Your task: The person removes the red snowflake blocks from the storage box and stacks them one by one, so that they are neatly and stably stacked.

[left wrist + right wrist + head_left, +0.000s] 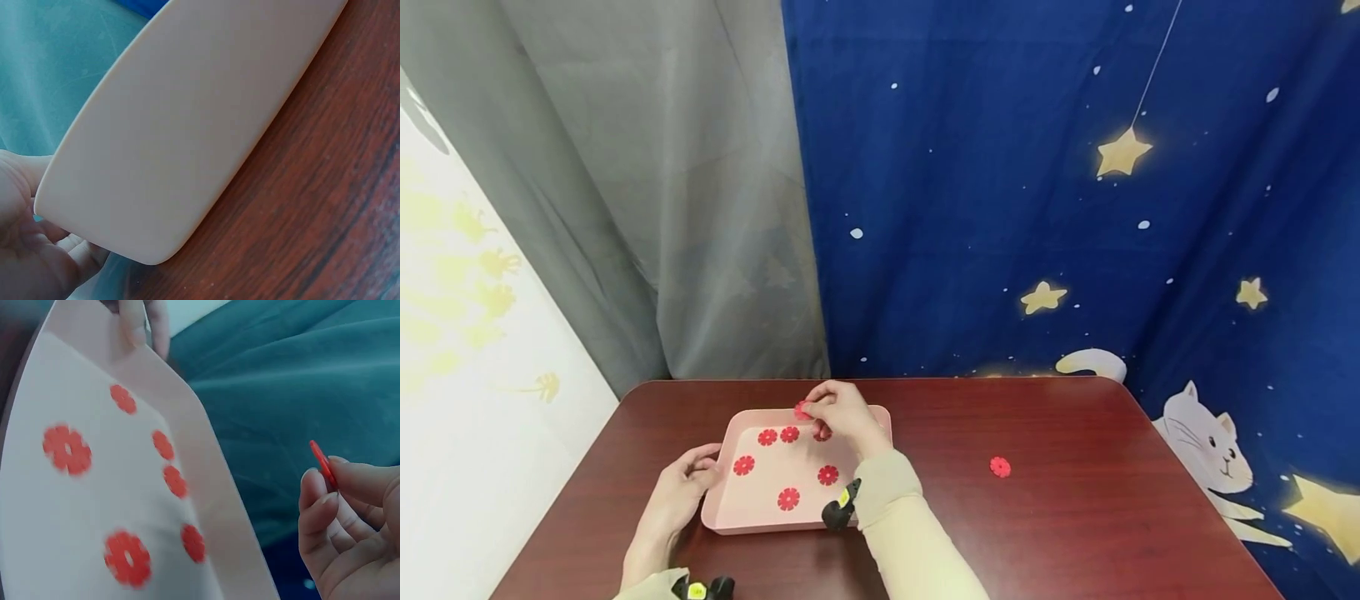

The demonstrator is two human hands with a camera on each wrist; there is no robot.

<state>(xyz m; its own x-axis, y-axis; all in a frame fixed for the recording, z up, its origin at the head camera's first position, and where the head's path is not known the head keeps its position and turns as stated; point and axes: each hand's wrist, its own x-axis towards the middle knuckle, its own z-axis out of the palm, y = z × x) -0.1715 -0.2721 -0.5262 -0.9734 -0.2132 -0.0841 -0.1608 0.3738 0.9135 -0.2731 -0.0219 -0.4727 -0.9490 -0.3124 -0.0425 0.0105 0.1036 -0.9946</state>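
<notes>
A pink tray (752,527) stands on the table with several red flower-shaped plastic discs (788,499) lying flat and apart inside it. My left hand (679,492) holds the tray by its left side, thumb and fingers at the rim. In the left wrist view that hand (37,237) grips the corner of the tray wall (181,125). Over the tray's far edge, my right hand (842,414) pinches one red disc (323,464) between thumb and fingertip. The right wrist view shows this disc edge-on, raised above the rim.
Another red disc (1000,467) lies on the dark red wooden table (1075,525), to the right of the tray. Behind the table hang a grey curtain (737,208) and a blue curtain (962,208) with stars. A white patterned surface (475,400) borders the left side.
</notes>
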